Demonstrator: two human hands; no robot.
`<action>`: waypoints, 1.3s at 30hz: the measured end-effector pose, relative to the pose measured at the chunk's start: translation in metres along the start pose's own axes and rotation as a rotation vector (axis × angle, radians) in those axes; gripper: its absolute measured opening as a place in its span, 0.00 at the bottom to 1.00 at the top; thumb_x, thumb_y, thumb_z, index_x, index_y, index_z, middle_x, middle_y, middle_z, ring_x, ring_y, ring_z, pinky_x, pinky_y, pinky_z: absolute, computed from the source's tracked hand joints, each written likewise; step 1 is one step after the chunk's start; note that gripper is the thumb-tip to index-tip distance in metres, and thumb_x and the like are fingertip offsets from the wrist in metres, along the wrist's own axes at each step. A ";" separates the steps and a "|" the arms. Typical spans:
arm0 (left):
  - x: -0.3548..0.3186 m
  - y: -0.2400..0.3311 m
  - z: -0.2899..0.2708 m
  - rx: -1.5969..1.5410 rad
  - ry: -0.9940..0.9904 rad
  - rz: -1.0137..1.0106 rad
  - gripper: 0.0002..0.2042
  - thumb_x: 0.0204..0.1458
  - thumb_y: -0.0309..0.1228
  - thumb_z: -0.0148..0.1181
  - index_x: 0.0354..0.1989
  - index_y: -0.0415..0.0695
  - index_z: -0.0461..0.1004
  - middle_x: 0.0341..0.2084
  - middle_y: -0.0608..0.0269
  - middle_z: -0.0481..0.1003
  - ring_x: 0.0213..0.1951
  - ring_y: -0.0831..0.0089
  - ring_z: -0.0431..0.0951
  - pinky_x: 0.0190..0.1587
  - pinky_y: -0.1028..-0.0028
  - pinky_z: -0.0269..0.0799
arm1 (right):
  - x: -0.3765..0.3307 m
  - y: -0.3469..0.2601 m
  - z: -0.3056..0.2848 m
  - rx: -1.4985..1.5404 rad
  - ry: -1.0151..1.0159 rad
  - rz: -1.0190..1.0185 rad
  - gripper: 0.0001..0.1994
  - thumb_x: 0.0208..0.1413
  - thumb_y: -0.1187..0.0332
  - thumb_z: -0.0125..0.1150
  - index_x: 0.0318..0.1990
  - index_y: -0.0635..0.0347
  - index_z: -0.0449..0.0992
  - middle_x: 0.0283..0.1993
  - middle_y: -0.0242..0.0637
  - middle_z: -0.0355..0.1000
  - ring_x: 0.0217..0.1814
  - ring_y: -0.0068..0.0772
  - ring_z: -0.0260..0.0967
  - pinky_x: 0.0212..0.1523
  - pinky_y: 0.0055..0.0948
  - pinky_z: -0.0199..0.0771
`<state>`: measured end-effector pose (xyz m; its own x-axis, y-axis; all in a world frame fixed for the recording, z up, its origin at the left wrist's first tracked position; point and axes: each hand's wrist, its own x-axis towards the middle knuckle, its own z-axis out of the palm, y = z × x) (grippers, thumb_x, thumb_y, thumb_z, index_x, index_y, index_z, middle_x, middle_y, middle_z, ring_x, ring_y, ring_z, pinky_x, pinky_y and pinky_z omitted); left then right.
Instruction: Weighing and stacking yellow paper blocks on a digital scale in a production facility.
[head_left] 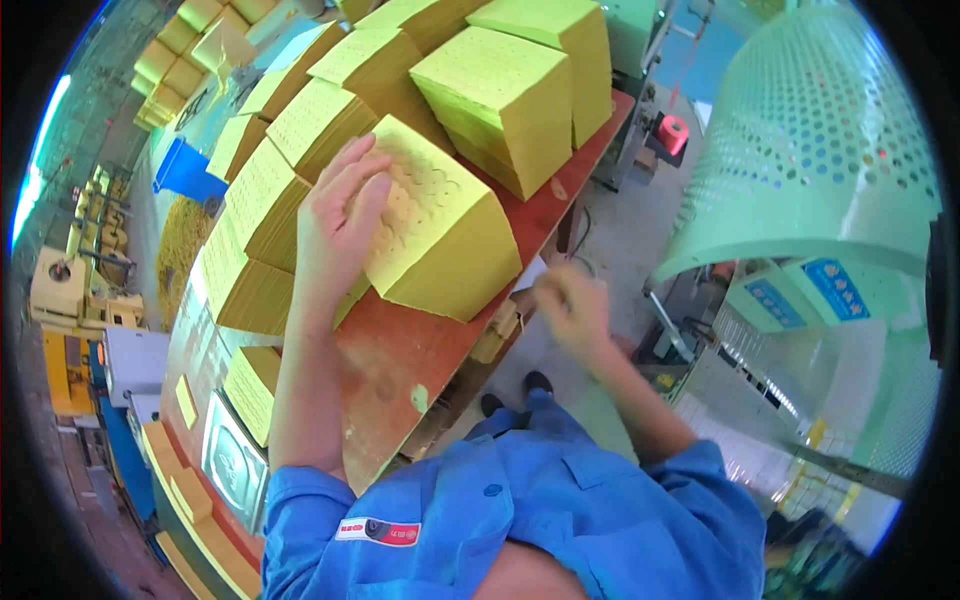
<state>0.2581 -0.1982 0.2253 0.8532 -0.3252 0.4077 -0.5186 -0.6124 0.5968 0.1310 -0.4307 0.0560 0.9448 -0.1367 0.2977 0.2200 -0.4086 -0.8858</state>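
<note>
A thick stack of yellow paper sheets [450,245], its top marked with rows of curved cuts, stands at the near end of the red table. My left hand [345,195] lies on the stack's top left edge, fingers stretched out and a little apart, not gripping it. To the right of the stack, past the table edge, my right hand [570,305] hangs in the air, its fingers curled and blurred. Whether it holds anything I cannot tell. A small white piece [530,273] shows beside it, at the table edge.
More yellow paper stacks [495,85] crowd the red table [400,365] behind and left. A clear plastic tray [233,460] lies near my left forearm. On the right stands a pale green machine with a perforated guard [800,150]. A blue bin [187,172] is at the far left.
</note>
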 end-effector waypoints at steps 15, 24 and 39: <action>-0.003 -0.023 0.026 0.211 -0.089 0.513 0.45 0.34 0.55 0.69 0.62 0.48 0.63 0.61 0.46 0.60 0.65 0.46 0.55 0.60 0.44 0.53 | 0.017 -0.007 0.070 -0.088 -0.319 -0.109 0.20 0.54 0.74 0.61 0.55 0.61 0.70 0.52 0.44 0.74 0.40 0.32 0.76 0.37 0.31 0.78; -0.032 -0.011 -0.012 0.190 0.154 0.483 0.42 0.33 0.53 0.72 0.60 0.51 0.64 0.62 0.44 0.57 0.67 0.43 0.52 0.62 0.33 0.44 | 0.003 -0.039 0.087 0.228 -0.537 0.045 0.18 0.57 0.80 0.52 0.56 0.66 0.70 0.43 0.42 0.74 0.33 0.24 0.70 0.34 0.23 0.74; -0.687 -0.127 -0.324 0.759 0.737 -1.002 0.22 0.54 0.32 0.60 0.57 0.35 0.68 0.56 0.50 0.69 0.58 0.59 0.68 0.59 0.67 0.62 | -0.256 -0.201 0.336 0.404 -1.704 -0.286 0.14 0.55 0.72 0.59 0.49 0.64 0.75 0.44 0.44 0.77 0.44 0.35 0.76 0.45 0.31 0.76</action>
<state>-0.2797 0.3367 0.0937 0.4898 0.7511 0.4426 0.6174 -0.6573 0.4322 -0.0730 -0.0101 0.0382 -0.0074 0.9999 0.0121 0.1992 0.0133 -0.9799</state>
